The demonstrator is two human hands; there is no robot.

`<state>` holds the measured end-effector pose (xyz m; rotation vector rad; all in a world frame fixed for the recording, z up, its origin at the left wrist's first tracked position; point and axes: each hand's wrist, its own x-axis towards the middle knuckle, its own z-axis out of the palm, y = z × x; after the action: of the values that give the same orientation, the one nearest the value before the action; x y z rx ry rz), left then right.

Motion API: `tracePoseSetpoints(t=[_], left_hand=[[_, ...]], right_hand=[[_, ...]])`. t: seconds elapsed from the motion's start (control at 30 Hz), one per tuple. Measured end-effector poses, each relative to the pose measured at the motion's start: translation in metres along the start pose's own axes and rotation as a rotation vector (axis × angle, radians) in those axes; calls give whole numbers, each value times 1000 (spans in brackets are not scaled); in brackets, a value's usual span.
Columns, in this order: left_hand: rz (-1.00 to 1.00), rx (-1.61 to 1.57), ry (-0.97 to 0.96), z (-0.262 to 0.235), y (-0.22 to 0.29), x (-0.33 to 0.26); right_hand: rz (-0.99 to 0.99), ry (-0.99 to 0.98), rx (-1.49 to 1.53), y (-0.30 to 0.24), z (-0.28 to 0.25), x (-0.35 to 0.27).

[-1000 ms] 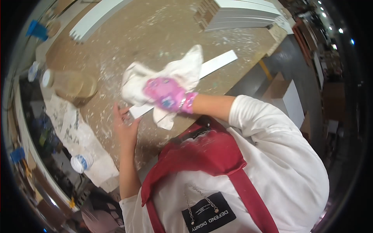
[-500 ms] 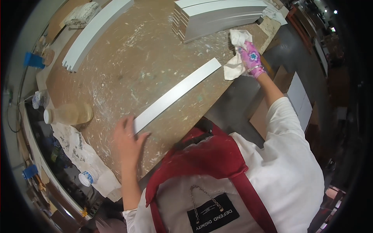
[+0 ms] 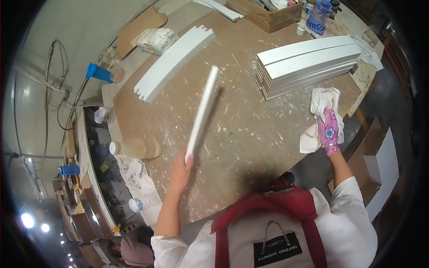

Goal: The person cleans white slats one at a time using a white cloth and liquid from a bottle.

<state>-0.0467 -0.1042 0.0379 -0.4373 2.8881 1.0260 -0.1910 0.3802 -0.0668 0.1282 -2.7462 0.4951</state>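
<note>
My bare left hand point(image 3: 180, 172) is closed round the near end of a narrow white strip point(image 3: 202, 114). The strip is turned on edge and raised off the table, with its shadow beside it. At the right table edge my right hand point(image 3: 329, 131), in a pink flowered glove, lies on a crumpled white cloth point(image 3: 325, 99), its fingers pressed into the folds. Just beyond the cloth stands a stack of white boards point(image 3: 308, 67). A second group of white strips point(image 3: 174, 62) with staggered ends lies at the far left of the table.
The brown worktable point(image 3: 250, 134) is scuffed and paint-marked. On its left side lie a capped bottle of yellowish liquid point(image 3: 136, 148) and a small white tub point(image 3: 139, 204). A cardboard box point(image 3: 268, 15) and a blue-labelled bottle point(image 3: 318, 18) stand at the back. Cartons point(image 3: 380, 165) sit below the right edge.
My left hand has taken hold of the white strip, lifted it and turned it on edge. My right hand stays on the cloth. The view has shifted, showing more of the table's far side.
</note>
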Motion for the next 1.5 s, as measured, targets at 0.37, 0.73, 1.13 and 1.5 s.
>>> tracePoseSetpoints(t=[0.37,0.73,1.13,1.5], left_hand=[[220,500,322,1,-33,306],[425,-108,-9,37,144,284],[765,386,-213,100,298,198],[683,144,-155,56,299,144]], right_hand=[[-18,73,58,-3,0,1],[-7,10,-10,-4,-8,4],[-64,56,41,-10,-10,9],[-171,4,57,7,-6,13]])
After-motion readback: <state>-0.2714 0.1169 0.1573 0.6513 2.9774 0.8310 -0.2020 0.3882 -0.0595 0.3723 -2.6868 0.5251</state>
